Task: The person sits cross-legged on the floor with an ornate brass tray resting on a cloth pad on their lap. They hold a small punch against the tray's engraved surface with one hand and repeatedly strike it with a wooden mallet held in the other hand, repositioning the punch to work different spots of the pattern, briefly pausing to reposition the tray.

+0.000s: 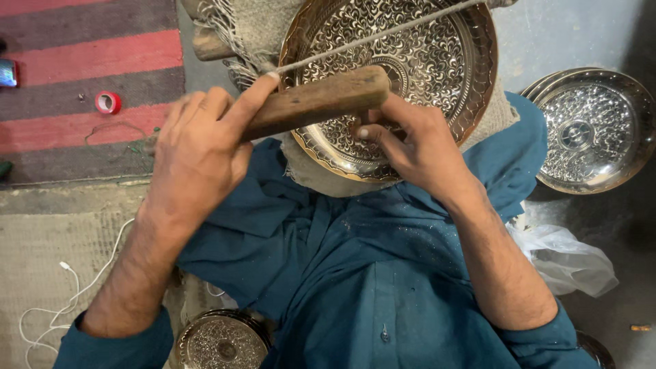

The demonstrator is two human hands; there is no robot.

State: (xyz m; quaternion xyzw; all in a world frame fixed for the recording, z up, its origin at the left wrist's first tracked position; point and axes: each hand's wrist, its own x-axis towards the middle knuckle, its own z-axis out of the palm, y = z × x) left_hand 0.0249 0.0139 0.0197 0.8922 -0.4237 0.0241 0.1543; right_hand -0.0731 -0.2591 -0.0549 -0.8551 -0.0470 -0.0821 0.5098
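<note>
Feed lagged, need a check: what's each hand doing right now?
Left hand: closed around the wooden handle.
Right hand: fingers curled on the engraved brass plate; any held tool hidden.

Lighting moderate and even, from above. Glare on the embossed brass tray (410, 61) and the silvery plates (594, 130) at right. Soft shadows under both forearms. Right edge dim. Focus sharp throughout; slight wide-angle stretch at corners.

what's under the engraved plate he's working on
A coarse grey cloth lies under the engraved plate, over the teal-clothed lap. What's beneath the plate's middle is covered.
</note>
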